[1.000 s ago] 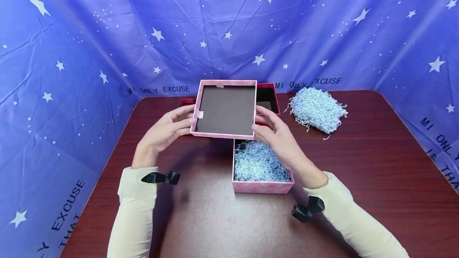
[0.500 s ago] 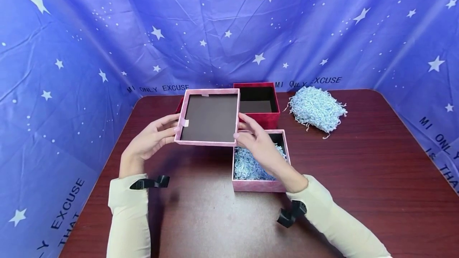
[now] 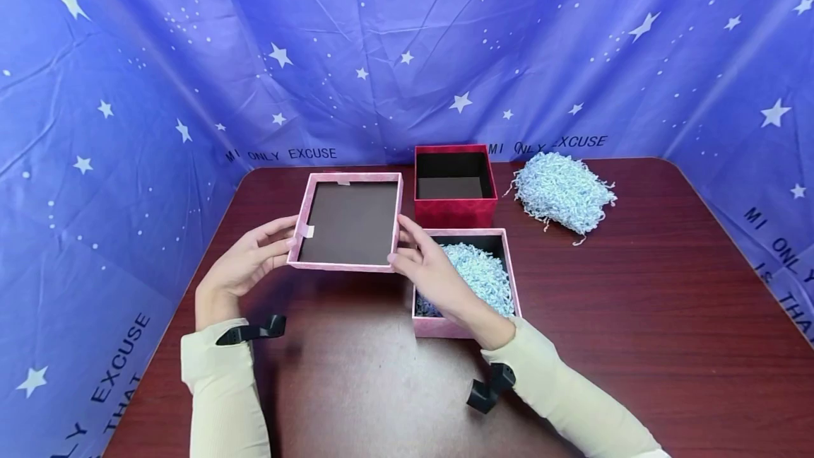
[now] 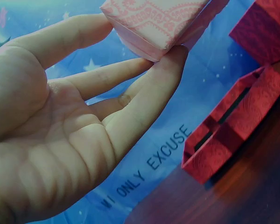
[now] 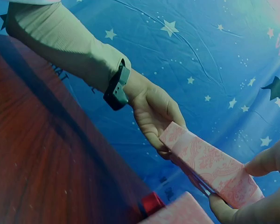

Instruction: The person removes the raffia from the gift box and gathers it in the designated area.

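Both hands hold a pink patterned box lid [image 3: 350, 221] above the table, its dark inside facing the head camera. My left hand [image 3: 244, 263] pinches the lid's left side between thumb and fingers, as the left wrist view also shows. On the opposite side my right hand [image 3: 439, 281] grips the edge the same way. Below the right hand and forearm stands a pink box [image 3: 445, 329], partly covered by them. Pale blue shredded paper [image 3: 480, 274] fills much of this box.
An open red box [image 3: 454, 212] stands behind the pink one. To its right lies a loose heap of blue shredded paper [image 3: 562, 193]. The left wrist view shows a shallow red lid [image 4: 214, 151], hidden in the head view. A starry blue cloth [image 3: 381, 34] surrounds the table.
Both hands have carried the pink lid left and lower, away from above the pink box. The red box at the back has come fully into sight.
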A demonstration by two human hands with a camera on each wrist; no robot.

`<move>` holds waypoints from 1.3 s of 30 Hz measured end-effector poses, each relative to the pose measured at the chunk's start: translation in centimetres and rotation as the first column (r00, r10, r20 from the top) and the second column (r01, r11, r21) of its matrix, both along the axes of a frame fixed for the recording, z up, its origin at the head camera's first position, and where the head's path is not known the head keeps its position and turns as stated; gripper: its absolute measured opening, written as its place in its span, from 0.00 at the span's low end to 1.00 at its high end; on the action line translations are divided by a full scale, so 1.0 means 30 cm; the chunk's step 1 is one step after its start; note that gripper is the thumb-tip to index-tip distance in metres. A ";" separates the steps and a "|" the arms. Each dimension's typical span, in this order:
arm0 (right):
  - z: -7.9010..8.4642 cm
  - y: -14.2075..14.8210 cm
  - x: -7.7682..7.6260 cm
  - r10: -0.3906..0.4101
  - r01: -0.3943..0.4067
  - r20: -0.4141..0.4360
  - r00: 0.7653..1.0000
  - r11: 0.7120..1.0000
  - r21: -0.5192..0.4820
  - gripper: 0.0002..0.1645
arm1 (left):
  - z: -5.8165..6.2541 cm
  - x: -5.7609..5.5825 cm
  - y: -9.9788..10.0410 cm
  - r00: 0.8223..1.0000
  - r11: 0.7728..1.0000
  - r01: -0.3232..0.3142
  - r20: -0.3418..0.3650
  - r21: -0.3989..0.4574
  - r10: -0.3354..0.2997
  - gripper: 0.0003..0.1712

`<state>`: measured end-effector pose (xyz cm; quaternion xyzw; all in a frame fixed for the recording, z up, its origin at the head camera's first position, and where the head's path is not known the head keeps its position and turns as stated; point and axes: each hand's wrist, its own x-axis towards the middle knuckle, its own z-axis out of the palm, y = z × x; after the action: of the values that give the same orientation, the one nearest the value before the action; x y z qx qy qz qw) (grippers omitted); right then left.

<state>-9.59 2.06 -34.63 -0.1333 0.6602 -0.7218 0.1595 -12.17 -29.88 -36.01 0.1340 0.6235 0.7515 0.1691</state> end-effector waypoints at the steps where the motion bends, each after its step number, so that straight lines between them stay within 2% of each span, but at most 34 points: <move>1: -0.003 -0.008 0.003 -0.001 0.001 -0.001 1.000 1.000 0.006 0.42 | -0.006 0.002 -0.006 1.000 1.000 0.004 -0.005 0.008 -0.004 0.26; 9: -0.023 -0.072 0.027 0.008 -0.008 0.000 1.000 0.999 0.034 0.43 | -0.055 0.031 -0.058 1.000 0.999 -0.002 -0.007 0.044 0.003 0.25; 15: -0.038 -0.119 0.043 0.014 -0.015 0.008 1.000 0.998 0.068 0.43 | -0.083 0.059 -0.094 0.999 0.999 -0.020 0.026 0.045 0.019 0.25; 19: -0.041 -0.154 0.064 -0.008 0.007 0.015 1.000 0.992 0.122 0.43 | -0.103 0.072 -0.121 1.000 0.998 -0.007 0.019 0.058 0.006 0.26; 23: -0.059 -0.192 0.085 -0.030 0.028 0.011 0.999 0.992 0.126 0.44 | -0.116 0.084 -0.144 0.999 0.999 -0.017 0.031 0.045 0.016 0.26; 26: -0.087 -0.212 0.097 -0.033 0.032 0.007 0.999 0.992 0.124 0.45 | -0.121 0.092 -0.157 0.999 1.000 -0.014 0.048 0.013 0.013 0.26; 30: -0.133 -0.226 0.103 -0.040 0.038 0.011 0.999 0.989 0.143 0.45 | -0.127 0.092 -0.170 0.997 0.998 0.006 0.072 -0.069 -0.001 0.26; 35: -0.176 -0.238 0.107 -0.041 0.037 0.023 0.999 0.985 0.166 0.46 | -0.141 0.087 -0.181 0.995 0.982 0.033 0.094 -0.185 -0.016 0.27; 39: -0.201 -0.245 0.114 -0.036 0.027 0.038 0.999 0.979 0.202 0.46 | -0.158 0.086 -0.187 0.992 0.972 0.047 0.122 -0.229 -0.019 0.28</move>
<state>-6.18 -5.29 -40.65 -0.0909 0.7285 -0.6562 0.1745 -9.60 -35.49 -40.74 0.0788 0.6933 0.6775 0.2327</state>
